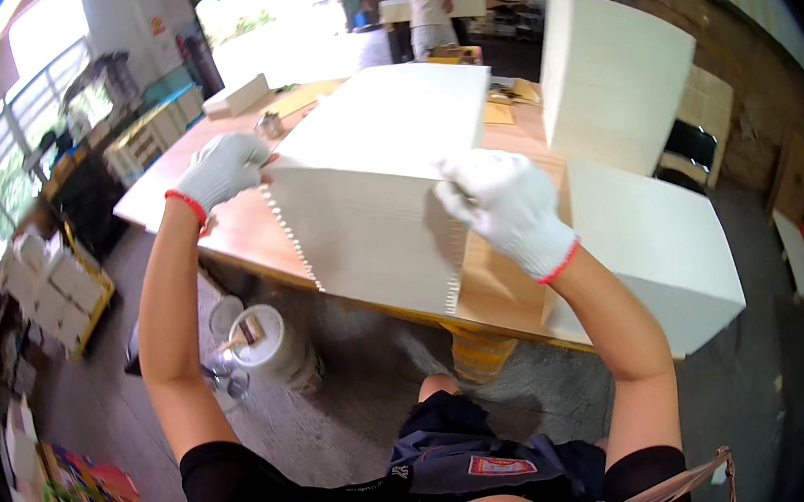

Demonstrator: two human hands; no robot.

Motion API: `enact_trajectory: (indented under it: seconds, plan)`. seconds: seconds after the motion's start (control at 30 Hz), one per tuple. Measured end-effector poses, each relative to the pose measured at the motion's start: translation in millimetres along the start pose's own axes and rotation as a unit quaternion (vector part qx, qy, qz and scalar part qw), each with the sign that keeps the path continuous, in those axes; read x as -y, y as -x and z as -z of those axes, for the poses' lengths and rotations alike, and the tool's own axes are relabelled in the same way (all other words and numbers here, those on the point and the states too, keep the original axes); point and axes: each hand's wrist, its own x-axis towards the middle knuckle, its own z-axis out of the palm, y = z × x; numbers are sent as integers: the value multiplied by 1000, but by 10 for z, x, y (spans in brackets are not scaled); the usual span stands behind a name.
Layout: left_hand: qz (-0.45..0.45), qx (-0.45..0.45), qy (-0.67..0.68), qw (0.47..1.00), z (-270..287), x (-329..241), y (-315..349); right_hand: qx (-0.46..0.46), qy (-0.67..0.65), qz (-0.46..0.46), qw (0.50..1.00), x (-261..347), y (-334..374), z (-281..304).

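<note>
A large white box (388, 115) lies on the wooden table in front of me. Its near panel (366, 235) looks greyer and has a row of small teeth down each side edge. My left hand (225, 170), in a white glove with a red cuff, closes its fingers at the panel's upper left corner. Near the upper right corner is my right hand (505, 203), gloved the same way. Its fingers are curled together and slightly blurred; whether something small is in them stays hidden.
More white boxes stand to the right, one tall (614, 77) and one low (656, 244) near the table edge. Below the wooden table (253, 227) is a white bucket (286, 356) with a brush (246, 332) across its top. Beyond the table stands another person (428, 3).
</note>
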Motion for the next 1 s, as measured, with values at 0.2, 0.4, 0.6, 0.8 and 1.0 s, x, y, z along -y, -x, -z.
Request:
enact_trajectory:
  seconds: [0.2, 0.4, 0.6, 0.8, 1.0]
  plan:
    - [83, -30, -304, 949, 517, -939, -103, -13, 20, -10, 1000, 37, 189, 215]
    - [-337, -226, -8, 914, -120, -2561, -260, -25, 117, -127, 985, -562, 1494, 954]
    - [-469, -93, 92, 873, -962, -3978, -483, 16, 331, -400, 855, -1398, 2922, 2110]
    - [-491, 26, 197, 848, -1594, -5242, -988, 132, 320, -467, 814, -1510, 3185, 2714]
    - [-433, 140, 242, 857, -1685, -5887, -1044, 140, 239, -429, 860, -1682, 2825, 2854]
